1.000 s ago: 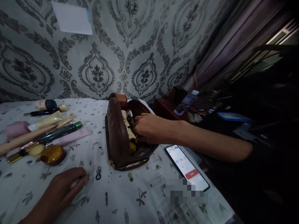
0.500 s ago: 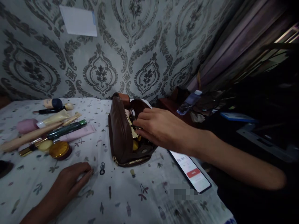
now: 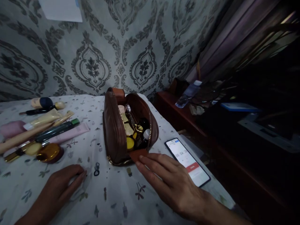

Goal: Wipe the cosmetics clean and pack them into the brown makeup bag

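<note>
A brown cosmetic bag (image 3: 113, 131) stands unzipped on the patterned cloth. Inside it lie a yellow-lidded pot (image 3: 130, 143), a gold-capped bottle (image 3: 138, 129), a white-capped bottle (image 3: 146, 134) and other small containers. My right hand (image 3: 168, 179) is at the bag's near end, its fingertips closed on a brown leather tab (image 3: 138, 154); the thumb is hidden underneath. My left hand (image 3: 62, 182) rests on the cloth left of the bag, loosely curled with thumb and index tips close together and nothing visible in it.
On the left lie a green tube (image 3: 57, 129), a pink tube (image 3: 70, 132), an amber-lidded jar (image 3: 49, 153) and several other cosmetics. A phone (image 3: 189, 162) showing a timer lies near the table's right edge. Beyond that edge a clear bottle (image 3: 188, 94) leans on a dark red surface.
My right hand has come out of the bag and moved nearer to me, taking hold of the tab at its near end. My left hand stays on the cloth. The view has shifted slightly.
</note>
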Tool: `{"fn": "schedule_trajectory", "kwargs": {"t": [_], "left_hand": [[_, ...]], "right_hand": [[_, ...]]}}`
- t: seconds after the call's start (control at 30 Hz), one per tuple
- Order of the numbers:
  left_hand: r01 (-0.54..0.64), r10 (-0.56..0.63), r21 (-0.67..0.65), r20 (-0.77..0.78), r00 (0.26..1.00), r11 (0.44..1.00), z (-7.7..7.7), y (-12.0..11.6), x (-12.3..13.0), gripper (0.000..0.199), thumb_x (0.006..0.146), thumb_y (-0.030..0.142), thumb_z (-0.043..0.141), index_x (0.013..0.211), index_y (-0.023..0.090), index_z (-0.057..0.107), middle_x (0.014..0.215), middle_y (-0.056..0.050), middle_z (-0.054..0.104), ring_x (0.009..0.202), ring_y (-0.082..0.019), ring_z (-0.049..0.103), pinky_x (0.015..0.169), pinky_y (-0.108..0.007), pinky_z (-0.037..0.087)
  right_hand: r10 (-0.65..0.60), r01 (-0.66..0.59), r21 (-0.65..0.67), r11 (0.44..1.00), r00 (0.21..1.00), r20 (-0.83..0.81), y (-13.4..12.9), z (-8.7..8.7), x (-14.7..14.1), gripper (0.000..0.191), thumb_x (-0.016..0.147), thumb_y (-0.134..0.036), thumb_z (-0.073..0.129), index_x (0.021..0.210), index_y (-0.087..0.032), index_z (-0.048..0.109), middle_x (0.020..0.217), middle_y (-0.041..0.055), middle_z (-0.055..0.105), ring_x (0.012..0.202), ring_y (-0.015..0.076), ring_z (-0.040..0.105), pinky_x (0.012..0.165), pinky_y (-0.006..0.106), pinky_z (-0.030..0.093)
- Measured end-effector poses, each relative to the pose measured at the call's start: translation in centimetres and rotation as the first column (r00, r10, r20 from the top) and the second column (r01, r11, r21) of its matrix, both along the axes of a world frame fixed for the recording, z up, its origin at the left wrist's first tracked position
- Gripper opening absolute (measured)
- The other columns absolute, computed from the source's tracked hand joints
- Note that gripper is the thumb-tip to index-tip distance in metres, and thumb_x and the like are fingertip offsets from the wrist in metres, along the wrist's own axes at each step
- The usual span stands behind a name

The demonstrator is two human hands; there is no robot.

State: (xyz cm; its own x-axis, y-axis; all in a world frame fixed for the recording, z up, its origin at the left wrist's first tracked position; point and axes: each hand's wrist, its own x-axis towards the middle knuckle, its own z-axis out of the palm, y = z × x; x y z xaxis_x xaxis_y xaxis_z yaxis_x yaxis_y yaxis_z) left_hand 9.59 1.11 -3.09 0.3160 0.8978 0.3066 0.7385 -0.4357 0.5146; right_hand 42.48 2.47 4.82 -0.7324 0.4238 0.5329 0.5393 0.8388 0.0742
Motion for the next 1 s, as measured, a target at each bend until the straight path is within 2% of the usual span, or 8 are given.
{"fn": "schedule_trajectory", "kwargs": {"t": [0.2, 0.37, 0.6, 0.73, 0.8, 0.83, 0.93, 1.0], "left_hand": [[-0.023, 0.023, -0.034, -0.009, 1.0, 0.999, -0.1, 0.1, 0.2, 0.035, 0.094, 0.049, 0.048, 0.074, 0.024, 0.064, 0.064, 0.003, 0.068, 0.053, -0.013, 0.065, 0.051, -0.017, 0.05], [-0.049, 0.048, -0.021, -0.051, 0.998, 0.999, -0.6, -0.2, 0.3, 0.032, 0.096, 0.045, 0.047, 0.081, 0.024, 0.065, 0.074, 0.002, 0.071, 0.064, -0.013, 0.067, 0.06, -0.019, 0.051], [-0.013, -0.014, -0.122, -0.222, 0.975, 0.992, 0.6, -2.1, 0.7, 0.032, 0.093, 0.045, 0.056, 0.114, 0.022, 0.059, 0.104, -0.007, 0.067, 0.095, -0.023, 0.063, 0.082, -0.033, 0.053], [0.061, -0.081, -0.086, -0.257, 0.963, 0.994, 1.1, -3.6, -0.1, 0.027, 0.097, 0.029, 0.049, 0.122, 0.02, 0.053, 0.109, -0.01, 0.063, 0.098, -0.024, 0.058, 0.083, -0.038, 0.052], [0.048, -0.059, -0.065, -0.192, 0.98, 0.997, 1.0, -4.3, -0.6, 0.026, 0.099, 0.02, 0.041, 0.124, 0.02, 0.05, 0.106, -0.01, 0.062, 0.097, -0.023, 0.058, 0.081, -0.036, 0.053], [0.032, -0.039, -0.052, -0.137, 0.99, 0.998, 1.0, -4.7, -0.8, 0.028, 0.099, 0.018, 0.039, 0.126, 0.02, 0.048, 0.106, -0.009, 0.061, 0.097, -0.022, 0.058, 0.081, -0.035, 0.053], [-0.014, 0.013, 0.022, 0.053, 0.999, 1.0, 1.1, -5.2, -0.9, 0.033, 0.099, 0.017, 0.038, 0.132, 0.021, 0.039, 0.112, -0.01, 0.057, 0.104, -0.021, 0.057, 0.088, -0.034, 0.052], [-0.01, -0.001, 0.081, 0.131, 0.991, 0.997, 1.3, -5.2, -0.8, 0.037, 0.098, 0.015, 0.039, 0.134, 0.021, 0.036, 0.118, -0.011, 0.055, 0.11, -0.022, 0.054, 0.095, -0.037, 0.05]], "right_hand": [[-0.025, 0.016, -0.071, 0.997, 0.992, -0.127, 0.0, -1.3, 0.7, 0.028, 0.091, -0.008, 0.051, 0.111, -0.015, 0.069, 0.113, 0.0112, 0.073, 0.117, 0.0224, 0.063, 0.091, 0.036, 0.061], [0.028, -0.039, -0.05, 0.998, 0.979, -0.201, -0.6, -2.4, 0.8, 0.028, 0.089, -0.01, 0.056, 0.115, -0.012, 0.067, 0.118, 0.015, 0.07, 0.126, 0.0243, 0.057, 0.098, 0.036, 0.058], [0.069, -0.096, -0.131, 0.987, 0.978, -0.196, -1.4, -5.9, -1.5, 0.042, 0.091, -0.006, 0.044, 0.125, -0.021, 0.062, 0.124, 0.0127, 0.067, 0.104, 0.0208, 0.07, 0.079, 0.03, 0.062], [0.067, -0.179, -0.337, 0.924, 0.946, -0.318, -1.2, -6.7, -5.4, 0.037, 0.092, -0.009, 0.045, 0.123, -0.02, 0.061, 0.123, 0.0145, 0.065, 0.089, 0.0176, 0.073, 0.069, 0.026, 0.063], [0.051, -0.262, -0.54, 0.8, 0.926, -0.373, -1.3, -6.4, -7.6, 0.037, 0.092, -0.017, 0.048, 0.128, -0.021, 0.057, 0.124, 0.0145, 0.064, 0.082, 0.0165, 0.072, 0.068, 0.028, 0.063], [0.021, -0.298, -0.655, 0.695, 0.918, -0.396, -1.3, -6.3, -8.7, 0.039, 0.093, -0.022, 0.05, 0.132, -0.021, 0.054, 0.123, 0.0145, 0.064, 0.077, 0.0155, 0.071, 0.067, 0.029, 0.063], [-0.13, -0.434, -0.87, 0.233, 0.873, -0.47, -1.3, -6.0, -12.5, 0.05, 0.093, -0.042, 0.05, 0.138, -0.02, 0.046, 0.115, 0.0134, 0.065, 0.067, 0.014, 0.068, 0.058, 0.028, 0.06], [-0.24, -0.533, -0.845, -0.045, 0.827, -0.508, -1.0, -6.0, -15.1, 0.059, 0.088, -0.053, 0.055, 0.136, -0.019, 0.047, 0.106, 0.0099, 0.066, 0.063, 0.0131, 0.066, 0.054, 0.026, 0.056]]}}
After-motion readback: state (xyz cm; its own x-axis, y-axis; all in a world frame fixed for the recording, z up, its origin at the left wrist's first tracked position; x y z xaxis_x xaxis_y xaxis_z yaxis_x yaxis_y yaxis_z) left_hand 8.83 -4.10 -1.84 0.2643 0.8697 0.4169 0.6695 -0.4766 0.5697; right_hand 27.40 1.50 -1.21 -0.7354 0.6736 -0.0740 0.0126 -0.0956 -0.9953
